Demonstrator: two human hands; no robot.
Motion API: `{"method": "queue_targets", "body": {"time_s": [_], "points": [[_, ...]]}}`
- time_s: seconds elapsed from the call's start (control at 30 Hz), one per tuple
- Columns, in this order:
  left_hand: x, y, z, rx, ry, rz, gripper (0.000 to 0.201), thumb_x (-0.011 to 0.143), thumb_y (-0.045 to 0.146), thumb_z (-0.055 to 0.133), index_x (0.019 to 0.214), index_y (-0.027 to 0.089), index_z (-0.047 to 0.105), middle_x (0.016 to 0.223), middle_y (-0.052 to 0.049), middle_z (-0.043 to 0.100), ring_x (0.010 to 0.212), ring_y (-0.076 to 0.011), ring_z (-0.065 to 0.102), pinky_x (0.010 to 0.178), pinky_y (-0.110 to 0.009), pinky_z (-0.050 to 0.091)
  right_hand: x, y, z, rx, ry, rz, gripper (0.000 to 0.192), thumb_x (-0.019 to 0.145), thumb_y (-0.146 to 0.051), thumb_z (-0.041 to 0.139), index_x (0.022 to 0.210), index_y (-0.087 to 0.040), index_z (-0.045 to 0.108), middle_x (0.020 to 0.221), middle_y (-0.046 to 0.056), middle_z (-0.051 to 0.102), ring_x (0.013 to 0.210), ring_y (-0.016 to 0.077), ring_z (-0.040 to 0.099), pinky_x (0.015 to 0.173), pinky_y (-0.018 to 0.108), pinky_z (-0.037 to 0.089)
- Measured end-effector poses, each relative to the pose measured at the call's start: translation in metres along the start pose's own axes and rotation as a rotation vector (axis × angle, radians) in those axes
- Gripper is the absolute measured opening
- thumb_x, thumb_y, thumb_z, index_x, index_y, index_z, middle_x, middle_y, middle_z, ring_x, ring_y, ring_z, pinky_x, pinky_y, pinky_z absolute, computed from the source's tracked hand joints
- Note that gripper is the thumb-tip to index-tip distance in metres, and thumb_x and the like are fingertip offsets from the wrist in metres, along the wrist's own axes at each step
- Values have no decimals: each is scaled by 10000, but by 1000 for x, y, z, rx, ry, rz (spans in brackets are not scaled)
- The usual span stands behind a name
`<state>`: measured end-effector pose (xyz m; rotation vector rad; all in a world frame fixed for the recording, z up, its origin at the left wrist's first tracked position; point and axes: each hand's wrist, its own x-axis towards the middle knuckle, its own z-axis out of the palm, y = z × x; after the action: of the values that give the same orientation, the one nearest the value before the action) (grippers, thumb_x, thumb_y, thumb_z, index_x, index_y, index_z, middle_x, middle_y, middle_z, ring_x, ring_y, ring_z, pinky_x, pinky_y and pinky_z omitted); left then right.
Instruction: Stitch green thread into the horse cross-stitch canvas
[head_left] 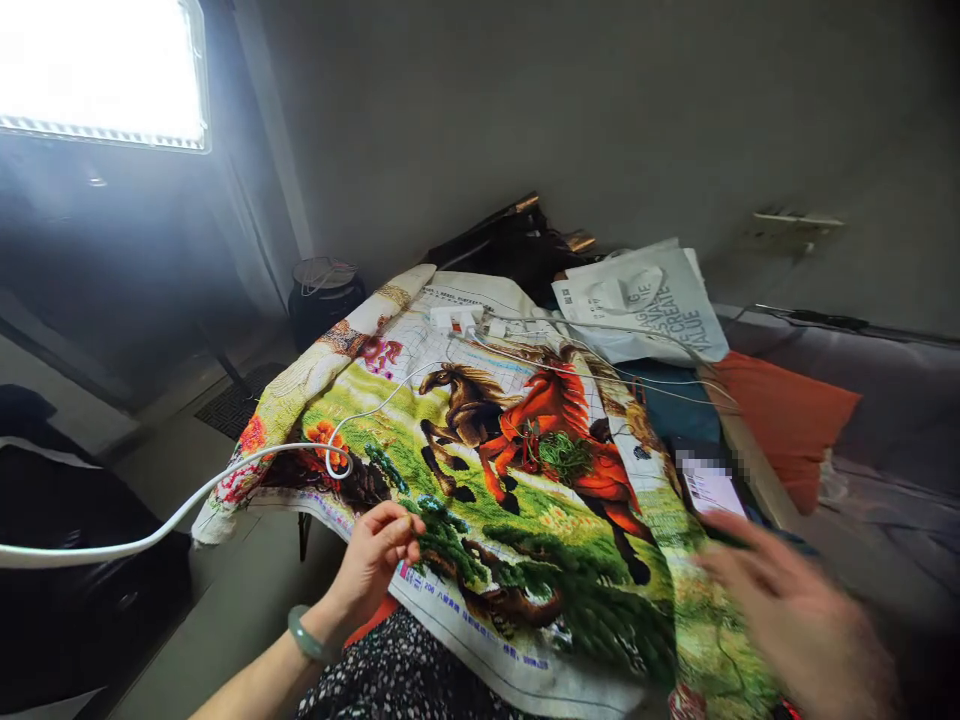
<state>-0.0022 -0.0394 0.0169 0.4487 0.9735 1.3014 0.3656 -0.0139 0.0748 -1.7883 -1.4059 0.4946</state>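
A large cross-stitch cloth (525, 470) with red and brown horses on green ground lies spread over a table and my lap. My left hand (375, 560), a green bangle on its wrist, pinches the cloth's near edge by the dark green stitching. My right hand (795, 620) is blurred, fingers spread, hovering over the cloth's right side just below a phone (709, 485) with a lit screen. It holds nothing that I can see. A tuft of green thread (562, 455) rests on the red horse.
A white cable (225, 480) runs from the left across the cloth to white chargers (457, 320) at the far end. A white printed bag (645, 300) lies behind, an orange cushion (787, 420) to the right. A dark round stool (324, 290) stands by the wall.
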Motion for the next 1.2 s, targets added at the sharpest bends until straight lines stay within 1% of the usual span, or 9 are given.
{"method": "queue_targets", "body": {"time_s": [0.17,0.27,0.47,0.6,0.73,0.83,0.93,1.07,1.2], "points": [[-2,-1,34,-36,-156,-77,510,619,479,961,769,164,589,695,-20,639,537,-109,562,532,-234,400,-51,-55,128,584,-811,-19,788,892,-536,706,1548,-187,442,775,11,660,687,164,600,661,269,491],[-3,9,34,-46,-174,-9,455,680,448,932,755,161,586,740,-16,620,578,-98,549,561,-235,411,-61,-61,172,488,-1022,-91,763,809,-394,789,1501,-199,533,914,35,683,671,140,567,612,249,430],[-2,34,4,-10,-100,165,420,755,438,875,714,172,552,645,37,473,538,-74,415,508,-217,311,-40,-20,150,233,-874,-119,252,897,-375,640,892,-155,761,713,40,656,651,163,562,621,270,419],[-4,31,-2,189,-162,227,391,757,459,879,733,168,619,576,30,495,512,-85,424,515,-231,312,-37,-30,135,364,-630,-199,408,906,-349,630,1264,-166,696,1009,93,716,730,168,621,732,300,529],[-12,24,10,291,-449,115,390,820,489,832,733,159,643,566,-4,545,488,-100,461,508,-245,319,-43,-63,158,428,-801,-383,671,871,-234,638,1530,-213,512,1515,178,509,885,171,679,922,364,563],[-15,31,12,222,-520,161,344,862,451,801,757,163,647,615,-11,561,507,-104,489,518,-245,341,-37,-66,170,274,-874,-346,582,832,-207,665,1411,-175,629,1171,123,700,787,176,649,862,358,553],[-12,48,4,90,-392,221,331,833,411,828,753,157,631,890,-51,628,580,-97,533,526,-243,363,-23,-47,156,298,-773,-210,411,833,-333,719,1204,-156,723,819,45,683,727,183,614,729,301,519],[-3,61,-10,-37,-330,40,338,826,382,814,743,151,582,1091,-81,578,669,-109,514,511,-238,370,-2,-22,117,323,-616,-165,382,884,-549,653,806,-179,706,678,29,618,597,160,543,577,266,443],[2,56,-17,-107,-399,-61,351,836,391,795,733,151,560,1031,-77,549,671,-112,461,510,-230,360,20,-1,90,125,-328,-185,453,873,-603,586,710,-191,684,655,43,636,594,174,552,581,276,437]]}}
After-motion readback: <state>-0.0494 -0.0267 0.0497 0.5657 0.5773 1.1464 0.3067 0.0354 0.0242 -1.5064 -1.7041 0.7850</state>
